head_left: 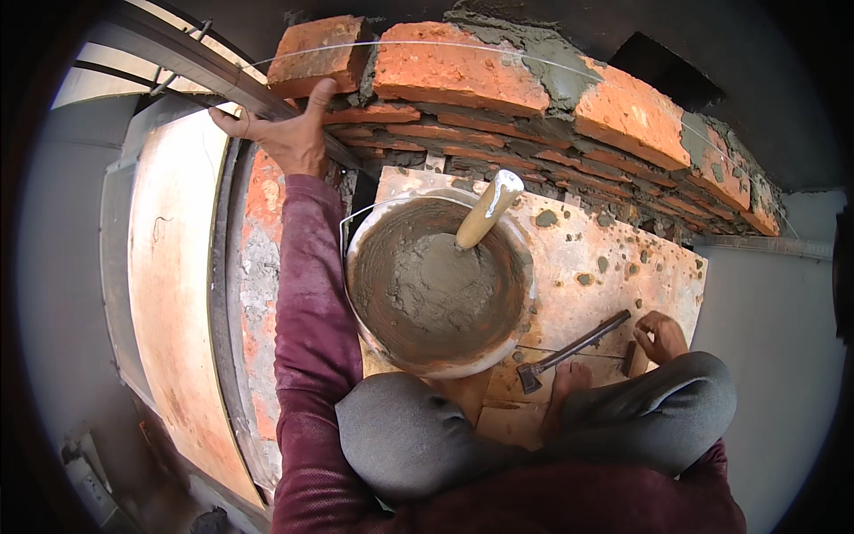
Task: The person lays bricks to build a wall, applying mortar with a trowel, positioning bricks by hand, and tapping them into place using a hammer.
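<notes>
My left hand (289, 138) is spread at the wall's left end, thumb up against the near face of a brick (318, 55). Its fingers reach under a long metal bar (205, 71) and are partly hidden. By my right knee, my right hand (662, 336) has curled fingers; what they hold, if anything, is hidden. A small brown block (635, 360) sits close beneath them. Between my arms stands a round bucket (360, 313) with grey mortar (436, 285) inside. A wooden trowel-like handle (485, 218) sticks up from the mortar, its tool end buried.
A brick wall (463, 71) with wet mortar curves across the back, a white string (445, 43) running along it. An axe-like hammer (569, 353) lies on the mortar-spotted board (614, 285) beside my foot. At left stands a pale wooden panel (173, 294).
</notes>
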Demonstrator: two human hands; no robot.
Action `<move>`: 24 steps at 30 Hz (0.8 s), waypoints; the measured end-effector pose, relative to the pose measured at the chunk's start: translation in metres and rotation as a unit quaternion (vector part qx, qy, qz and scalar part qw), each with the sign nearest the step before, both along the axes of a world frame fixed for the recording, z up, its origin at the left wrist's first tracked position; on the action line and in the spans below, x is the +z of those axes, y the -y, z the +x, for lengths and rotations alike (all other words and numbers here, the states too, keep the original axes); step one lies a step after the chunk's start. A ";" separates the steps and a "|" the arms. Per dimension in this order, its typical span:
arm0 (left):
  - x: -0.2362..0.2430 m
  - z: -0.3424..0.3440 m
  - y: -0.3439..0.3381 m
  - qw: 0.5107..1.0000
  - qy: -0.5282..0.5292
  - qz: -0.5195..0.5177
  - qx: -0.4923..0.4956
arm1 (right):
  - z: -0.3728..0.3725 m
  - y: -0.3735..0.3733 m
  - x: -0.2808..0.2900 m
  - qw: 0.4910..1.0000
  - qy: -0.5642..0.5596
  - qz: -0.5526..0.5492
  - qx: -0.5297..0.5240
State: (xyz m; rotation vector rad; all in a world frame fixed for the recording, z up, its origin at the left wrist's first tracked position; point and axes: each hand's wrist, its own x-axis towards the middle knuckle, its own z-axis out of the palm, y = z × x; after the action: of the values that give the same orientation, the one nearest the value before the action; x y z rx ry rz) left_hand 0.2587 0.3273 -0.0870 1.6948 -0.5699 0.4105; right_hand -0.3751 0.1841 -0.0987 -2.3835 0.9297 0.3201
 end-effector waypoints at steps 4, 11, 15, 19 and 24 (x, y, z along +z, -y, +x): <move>0.004 -0.005 0.004 0.993 0.046 0.090 0.064 | -0.051 -0.056 -0.057 0.991 -0.008 -0.042 -0.123; 0.012 -0.002 0.007 0.994 0.033 0.067 0.078 | -0.041 -0.101 -0.076 0.993 -0.032 0.032 -0.105; 0.012 -0.006 0.008 0.994 0.018 0.072 0.075 | -0.002 -0.126 -0.078 0.991 -0.006 0.116 -0.067; 0.007 -0.002 0.009 0.996 0.034 0.047 0.069 | 0.025 -0.151 -0.083 0.982 0.019 0.183 -0.047; 0.003 -0.003 0.010 0.994 0.040 0.070 0.079 | 0.026 -0.161 -0.087 0.983 0.023 0.178 -0.029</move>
State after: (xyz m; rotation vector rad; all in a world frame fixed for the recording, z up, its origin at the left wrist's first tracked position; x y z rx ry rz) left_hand 0.2560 0.3176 -0.0842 1.8713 -0.5330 0.5651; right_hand -0.3493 0.3449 -0.1854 -2.0248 0.8408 0.3718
